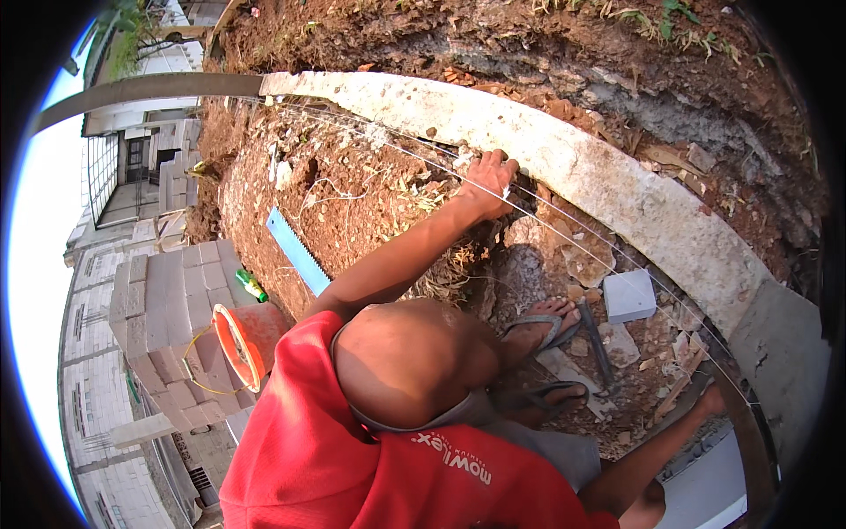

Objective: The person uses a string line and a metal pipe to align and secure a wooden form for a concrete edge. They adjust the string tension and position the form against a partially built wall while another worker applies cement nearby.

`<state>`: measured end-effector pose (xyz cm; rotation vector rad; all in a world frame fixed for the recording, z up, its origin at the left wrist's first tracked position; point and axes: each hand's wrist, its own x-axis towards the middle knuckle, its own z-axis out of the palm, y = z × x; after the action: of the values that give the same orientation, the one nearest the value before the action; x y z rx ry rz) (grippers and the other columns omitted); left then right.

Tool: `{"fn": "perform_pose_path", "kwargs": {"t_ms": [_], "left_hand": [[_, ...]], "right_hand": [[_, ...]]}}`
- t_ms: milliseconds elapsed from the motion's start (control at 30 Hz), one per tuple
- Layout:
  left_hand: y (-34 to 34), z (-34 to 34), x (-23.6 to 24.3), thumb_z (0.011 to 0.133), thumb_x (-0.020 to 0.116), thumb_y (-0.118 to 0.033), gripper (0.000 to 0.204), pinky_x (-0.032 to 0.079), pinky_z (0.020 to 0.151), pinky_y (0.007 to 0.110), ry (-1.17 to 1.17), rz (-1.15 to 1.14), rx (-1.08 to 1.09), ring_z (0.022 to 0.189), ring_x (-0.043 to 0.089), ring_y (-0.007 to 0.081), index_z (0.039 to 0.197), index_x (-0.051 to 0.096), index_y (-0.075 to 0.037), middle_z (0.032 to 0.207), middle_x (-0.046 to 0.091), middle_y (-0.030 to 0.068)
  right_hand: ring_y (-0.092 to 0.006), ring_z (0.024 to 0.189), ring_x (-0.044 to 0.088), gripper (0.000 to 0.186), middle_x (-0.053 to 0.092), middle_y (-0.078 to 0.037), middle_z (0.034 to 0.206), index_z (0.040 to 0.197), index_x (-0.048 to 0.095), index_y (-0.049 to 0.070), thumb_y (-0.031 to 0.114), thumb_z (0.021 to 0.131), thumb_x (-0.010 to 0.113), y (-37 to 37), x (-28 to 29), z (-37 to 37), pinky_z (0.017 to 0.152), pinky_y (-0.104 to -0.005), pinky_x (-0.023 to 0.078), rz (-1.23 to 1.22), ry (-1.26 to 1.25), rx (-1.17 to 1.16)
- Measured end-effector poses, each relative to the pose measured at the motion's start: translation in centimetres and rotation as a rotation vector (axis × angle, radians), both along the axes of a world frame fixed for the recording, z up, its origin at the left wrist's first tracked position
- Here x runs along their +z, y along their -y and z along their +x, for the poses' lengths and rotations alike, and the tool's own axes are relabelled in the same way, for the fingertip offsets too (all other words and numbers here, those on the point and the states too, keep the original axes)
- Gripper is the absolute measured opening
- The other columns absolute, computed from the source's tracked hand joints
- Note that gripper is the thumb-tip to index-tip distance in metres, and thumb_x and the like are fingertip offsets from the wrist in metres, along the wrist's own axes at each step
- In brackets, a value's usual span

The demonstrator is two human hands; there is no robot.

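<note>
Neither of my hands shows in the head view. Below me crouches a person in a red shirt (352, 458), seen from above. One of that person's hands (489, 179) rests on the inner edge of a long pale concrete wall (617, 203), where thin taut strings (577, 242) run along it. The person's other arm reaches down to the right, its hand (710, 402) at a dark curved edge. Their feet, in grey flip-flops (546, 324), stand on rubble in a trench. A white block (628, 295) lies beside the feet.
A blue handsaw (298, 251) lies on red earth at left. An orange bucket (240, 346) and a green bottle (251, 285) sit by a stack of grey blocks (163, 317). A dark metal bar (597, 346) lies among the stones. Buildings stand far left.
</note>
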<state>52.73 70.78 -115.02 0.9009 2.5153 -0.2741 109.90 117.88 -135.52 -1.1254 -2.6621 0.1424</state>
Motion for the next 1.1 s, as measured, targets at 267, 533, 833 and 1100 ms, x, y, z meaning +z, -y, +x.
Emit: {"fn": "perform_pose_path", "kwargs": {"t_ms": [267,533,833,1100], "left_hand": [[-0.4,-0.2,-0.3,0.087,0.077,-0.031,0.069,0.033,0.120,0.056,0.093,-0.119,0.055,0.145,0.038,0.0502,0.145,0.046,-0.011,0.154,0.039,0.0364],[0.9,-1.6,-0.1,0.091,0.066,-0.024,0.044,0.052,0.101,0.048,-0.152,-0.036,-0.045,0.121,0.056,0.0412,0.124,0.053,0.002,0.121,0.058,0.0279],[3.5,-7.8,-0.8,0.086,0.072,-0.037,0.066,0.053,0.098,0.046,0.040,-0.219,0.419,0.115,0.067,0.0435,0.128,0.053,0.010,0.119,0.067,0.0339],[3.8,-8.4,-4.3,0.073,0.084,-0.032,0.091,0.050,0.105,0.044,0.211,0.201,0.644,0.123,0.058,0.0498,0.133,0.030,0.011,0.130,0.054,0.0418]], "right_hand": [[-0.0266,0.105,0.070,0.027,0.073,-0.013,0.118,0.121,0.071,0.004,0.016,0.098,0.064,1.4,2.4,-1.3,0.089,-0.0371,0.055,0.119,0.173,-0.020],[-0.0265,0.103,0.070,0.028,0.073,-0.012,0.114,0.120,0.071,0.003,0.018,0.097,0.064,1.2,1.8,-0.7,0.090,-0.0390,0.053,-0.183,-0.135,-0.206],[-0.0277,0.115,0.066,0.036,0.068,-0.017,0.130,0.127,0.066,0.000,0.021,0.100,0.055,2.8,4.3,-3.0,0.098,-0.0411,0.054,-0.115,0.067,-0.261],[-0.0291,0.120,0.063,0.042,0.065,-0.018,0.135,0.135,0.060,-0.004,0.022,0.104,0.050,2.1,3.0,-2.3,0.107,-0.0399,0.049,0.028,0.305,-0.190]]}}
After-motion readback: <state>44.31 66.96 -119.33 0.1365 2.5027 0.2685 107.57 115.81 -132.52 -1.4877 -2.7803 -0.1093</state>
